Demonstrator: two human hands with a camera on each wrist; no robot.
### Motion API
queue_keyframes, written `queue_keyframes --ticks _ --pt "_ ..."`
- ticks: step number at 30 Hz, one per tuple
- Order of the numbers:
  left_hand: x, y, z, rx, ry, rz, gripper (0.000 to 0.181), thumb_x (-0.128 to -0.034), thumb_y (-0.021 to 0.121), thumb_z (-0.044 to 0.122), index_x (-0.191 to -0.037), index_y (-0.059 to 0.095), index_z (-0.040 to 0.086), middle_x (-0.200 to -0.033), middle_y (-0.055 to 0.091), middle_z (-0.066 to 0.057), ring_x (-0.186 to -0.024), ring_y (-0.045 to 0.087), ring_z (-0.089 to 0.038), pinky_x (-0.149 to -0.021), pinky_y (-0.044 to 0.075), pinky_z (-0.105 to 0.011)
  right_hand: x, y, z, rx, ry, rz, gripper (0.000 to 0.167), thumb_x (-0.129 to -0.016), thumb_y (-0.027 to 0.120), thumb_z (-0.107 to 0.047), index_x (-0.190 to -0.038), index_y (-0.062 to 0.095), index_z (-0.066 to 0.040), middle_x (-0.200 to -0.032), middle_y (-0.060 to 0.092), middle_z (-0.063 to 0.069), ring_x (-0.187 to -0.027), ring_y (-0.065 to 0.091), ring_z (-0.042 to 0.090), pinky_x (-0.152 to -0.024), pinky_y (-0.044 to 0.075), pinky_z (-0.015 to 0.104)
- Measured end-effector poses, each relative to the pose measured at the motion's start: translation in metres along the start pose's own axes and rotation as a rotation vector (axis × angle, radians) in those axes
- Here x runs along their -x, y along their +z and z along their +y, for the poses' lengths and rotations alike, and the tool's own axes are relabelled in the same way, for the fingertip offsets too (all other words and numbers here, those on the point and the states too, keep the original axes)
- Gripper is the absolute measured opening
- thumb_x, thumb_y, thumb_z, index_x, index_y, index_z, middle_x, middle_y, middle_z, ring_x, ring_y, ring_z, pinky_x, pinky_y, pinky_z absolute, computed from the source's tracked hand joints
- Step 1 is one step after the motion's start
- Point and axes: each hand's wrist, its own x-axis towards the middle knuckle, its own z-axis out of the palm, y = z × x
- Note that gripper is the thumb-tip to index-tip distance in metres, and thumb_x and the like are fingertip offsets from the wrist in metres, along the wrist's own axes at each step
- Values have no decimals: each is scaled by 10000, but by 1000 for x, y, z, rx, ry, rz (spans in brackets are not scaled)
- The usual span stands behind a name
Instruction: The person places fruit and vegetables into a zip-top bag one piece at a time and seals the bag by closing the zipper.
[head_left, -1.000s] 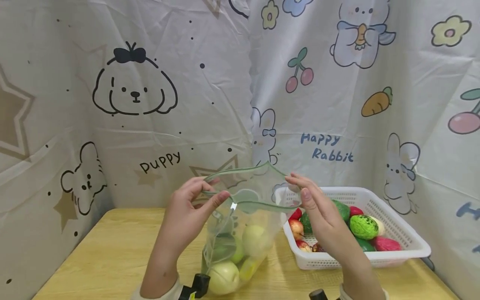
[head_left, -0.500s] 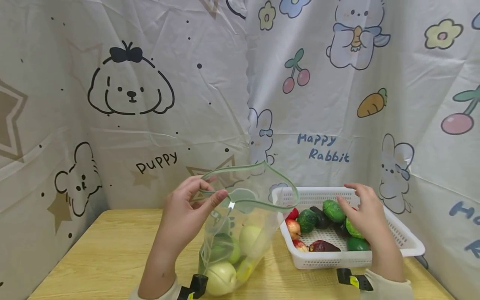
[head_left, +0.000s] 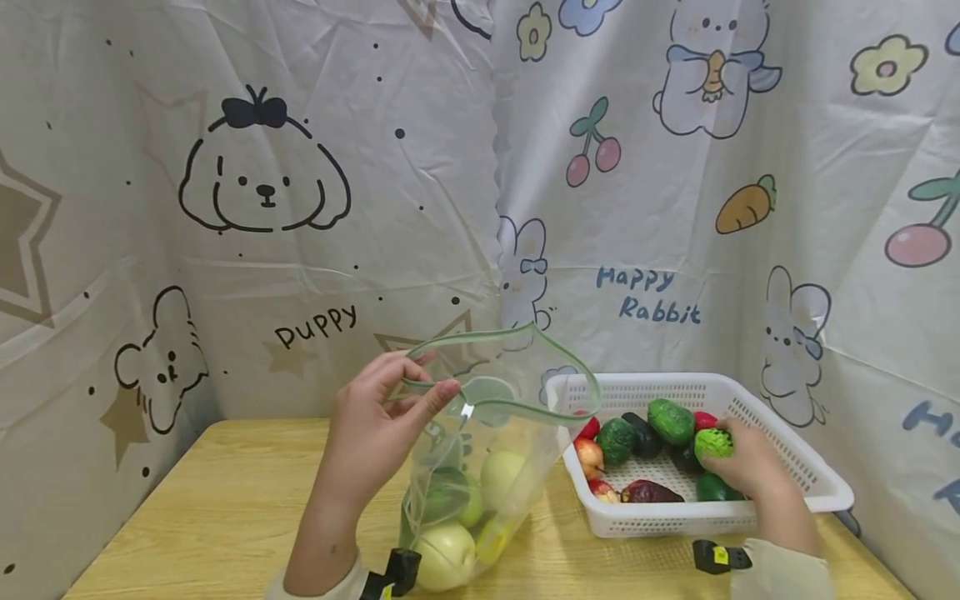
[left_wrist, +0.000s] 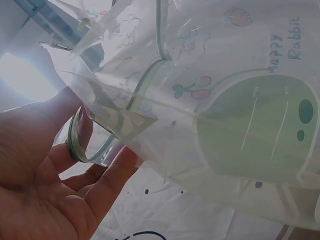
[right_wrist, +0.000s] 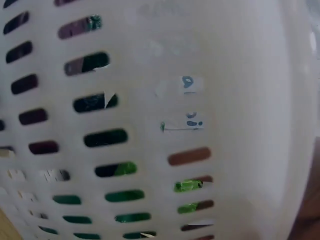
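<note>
My left hand [head_left: 386, 425] pinches the left side of the rim of a clear zip bag [head_left: 525, 408], whose mouth gapes open. Inside the bag lie a pale yellow-green fruit [head_left: 446, 554], another pale one [head_left: 504, 477] and green and yellow items. In the left wrist view, thumb and fingers hold the bag's [left_wrist: 250, 125] edge. My right hand [head_left: 750, 462] is down in the white basket [head_left: 615, 525], its fingers round a bright green textured item [head_left: 712, 446]. The basket's side [right_wrist: 250, 100] fills most of the right wrist view and hides that hand's fingers.
The basket stands right of the bag on the wooden table [head_left: 225, 492]. It also holds green items [head_left: 670, 421], a red-yellow fruit [head_left: 588, 457] and a dark red item [head_left: 651, 492]. A printed curtain [head_left: 435, 250] hangs behind and at both sides.
My right hand has let go of the bag's right side, moved right and lowered into the basket, onto the bright green item. My left hand still pinches the bag's rim.
</note>
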Motion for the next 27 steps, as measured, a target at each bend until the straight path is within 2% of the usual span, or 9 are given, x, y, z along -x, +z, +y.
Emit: queue_keyframes --ticks 4,8,13,19,21,27 --pt "0 0 0 -18 7 3 262 -889 789 257 -863 621 59 -1245 647 -30 -1150 685 -198 -846 590 -267 -1 2 -1 2 28 5 651 -856 728 -62 -1342 391 211 -1254 456 462 -1139 473 595 -968 410 712" --pt "1 -1 -1 -27 23 3 250 -892 786 258 -859 622 73 -1255 644 -20 -1215 647 -178 -859 585 -264 -1 1 0 -50 87 -8 673 -855 720 -47 -1375 364 189 -1298 418 460 -1171 440 600 -984 388 726" --pt "0 -1 -1 -21 35 -1 251 -889 788 259 -857 623 73 -1258 644 -22 -1216 646 -178 -859 584 -264 1 -2 -1 -82 89 9 685 -854 725 -58 -1389 369 180 -1318 420 458 -1171 452 599 -978 395 725" --pt "-1 0 -1 -9 41 -8 255 -886 791 254 -854 624 63 -1254 644 -35 -1212 650 -191 -852 585 -260 5 -15 -9 -86 26 114 670 -864 734 -102 -1376 396 168 -1259 467 457 -1086 513 574 -905 451 697" --pt "-1 0 0 -5 41 -10 254 -886 792 249 -854 623 61 -1252 643 -40 -1209 652 -195 -850 586 -259 8 -20 -16 -91 6 149 669 -873 732 -128 -1380 400 156 -1267 464 453 -1101 498 580 -905 443 701" --pt "0 -1 0 -9 42 -14 260 -885 793 248 -853 621 55 -1258 639 -49 -1220 645 -208 -850 586 -257 21 -33 -58 -187 -51 270 666 -918 730 -169 -1445 411 83 -1354 439 402 -1175 471 571 -947 441 694"
